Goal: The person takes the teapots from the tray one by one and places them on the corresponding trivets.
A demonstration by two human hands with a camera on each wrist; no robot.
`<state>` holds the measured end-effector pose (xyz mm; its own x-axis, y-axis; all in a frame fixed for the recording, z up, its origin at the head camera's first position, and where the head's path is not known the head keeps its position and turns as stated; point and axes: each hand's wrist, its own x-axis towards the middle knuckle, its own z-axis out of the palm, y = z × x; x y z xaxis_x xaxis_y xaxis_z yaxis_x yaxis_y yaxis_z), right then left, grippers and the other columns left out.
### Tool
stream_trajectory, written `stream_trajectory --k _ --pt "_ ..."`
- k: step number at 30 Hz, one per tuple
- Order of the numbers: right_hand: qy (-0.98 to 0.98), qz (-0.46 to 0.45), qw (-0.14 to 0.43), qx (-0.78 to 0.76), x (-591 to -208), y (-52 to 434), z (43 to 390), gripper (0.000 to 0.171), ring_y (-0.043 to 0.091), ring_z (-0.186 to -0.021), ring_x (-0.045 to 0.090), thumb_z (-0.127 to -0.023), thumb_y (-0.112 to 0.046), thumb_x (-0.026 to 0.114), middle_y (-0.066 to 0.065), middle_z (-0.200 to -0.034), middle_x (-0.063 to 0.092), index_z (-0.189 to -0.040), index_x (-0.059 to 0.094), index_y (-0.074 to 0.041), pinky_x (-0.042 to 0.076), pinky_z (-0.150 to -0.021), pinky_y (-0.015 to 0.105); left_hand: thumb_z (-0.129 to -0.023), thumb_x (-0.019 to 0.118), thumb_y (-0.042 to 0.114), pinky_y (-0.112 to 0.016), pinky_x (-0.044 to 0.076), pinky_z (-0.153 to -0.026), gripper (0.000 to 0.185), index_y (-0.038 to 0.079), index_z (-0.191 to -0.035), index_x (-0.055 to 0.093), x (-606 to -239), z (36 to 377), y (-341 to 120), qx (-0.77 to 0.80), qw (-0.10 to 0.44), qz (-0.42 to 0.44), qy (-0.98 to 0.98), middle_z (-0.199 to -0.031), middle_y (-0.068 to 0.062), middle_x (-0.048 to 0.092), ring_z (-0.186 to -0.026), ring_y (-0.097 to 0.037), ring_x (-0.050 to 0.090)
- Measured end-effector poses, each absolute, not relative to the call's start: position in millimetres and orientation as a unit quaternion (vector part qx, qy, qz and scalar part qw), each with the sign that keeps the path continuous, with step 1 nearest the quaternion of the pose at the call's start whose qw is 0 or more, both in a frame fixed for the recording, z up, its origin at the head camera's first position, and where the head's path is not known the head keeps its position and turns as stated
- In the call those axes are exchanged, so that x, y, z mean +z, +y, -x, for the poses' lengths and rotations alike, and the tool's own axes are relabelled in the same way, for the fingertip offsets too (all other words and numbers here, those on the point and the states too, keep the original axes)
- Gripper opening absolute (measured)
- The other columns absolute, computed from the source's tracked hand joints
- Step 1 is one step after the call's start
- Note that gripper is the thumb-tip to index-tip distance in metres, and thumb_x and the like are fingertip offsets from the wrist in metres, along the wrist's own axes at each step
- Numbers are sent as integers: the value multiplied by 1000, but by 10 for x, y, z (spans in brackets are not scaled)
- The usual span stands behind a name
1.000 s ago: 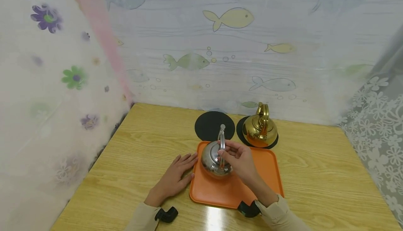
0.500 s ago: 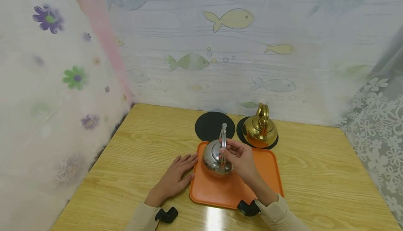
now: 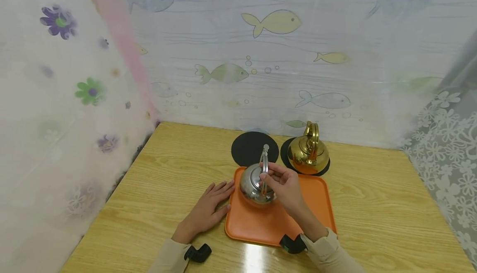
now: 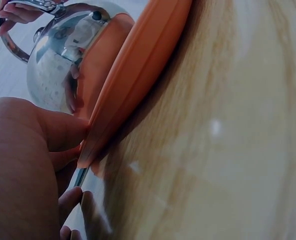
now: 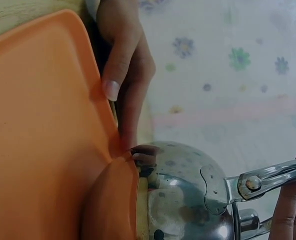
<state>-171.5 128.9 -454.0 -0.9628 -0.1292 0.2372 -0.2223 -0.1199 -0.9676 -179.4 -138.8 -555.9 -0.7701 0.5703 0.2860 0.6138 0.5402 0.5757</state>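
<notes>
Steel kettle [image 3: 255,186], centre frame: rigid, slick, likely light; handle [image 3: 263,167] is pinched by right hand [image 3: 285,186]; left hand [image 3: 208,209] laid flat against tray [image 3: 316,207].

Left hand [image 3: 206,211]: flat, palm down, fingers straight and close together, pointing forward and to the right.
Left thumb [image 5: 119,60]: stretched toward the right hand, apart from the other fingers.
Left forearm: comes in from the lower edge, angled to the right; beige sleeve to the wrist, black camera mount under it.
Right hand [image 3: 284,184]: raised, fingers curled inward in a pinch, thumb against the fingertips [image 5: 289,210].
Right wrist: bent, hand higher than the forearm.
Right forearm: comes in from the lower right, angled to the left; beige sleeve, black mount at the cuff.
Spacing: hands near each other, not touching.
</notes>
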Motion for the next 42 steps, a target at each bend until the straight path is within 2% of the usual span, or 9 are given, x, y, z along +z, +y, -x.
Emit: stream_trajectory --k 15,30,42 --pt "-666 -119 35 736 -4556 1278 1754 36 4 -86 69 -95 3 67 8 -98 73 -126 60 20 58 -76 17 -101 59 32 -63 21 -121 56 10 -152 50 -5544 1791 -1378 -340 31 335 -878 -160 -3 43 -150 -32 37" --pt "-658 -131 41 741 -4555 1275 1789 37 2 -87 70 -94 5 66 1 -102 75 -127 59 20 59 -76 17 -101 59 32 -63 21 -122 56 10 -152 50 -5532 1793 -1379 -337 28 335 -879 -160 -4 43 -150 -32 37" --pt "-650 -139 41 746 -4583 1280 1844 38 6 -87 72 -94 5 66 4 -99 74 -127 58 23 60 -77 19 -101 59 31 -64 22 -121 55 9 -151 51 -5566 1800 -1376 -332 38 338 -880 -160 -5 43 -149 -33 38"
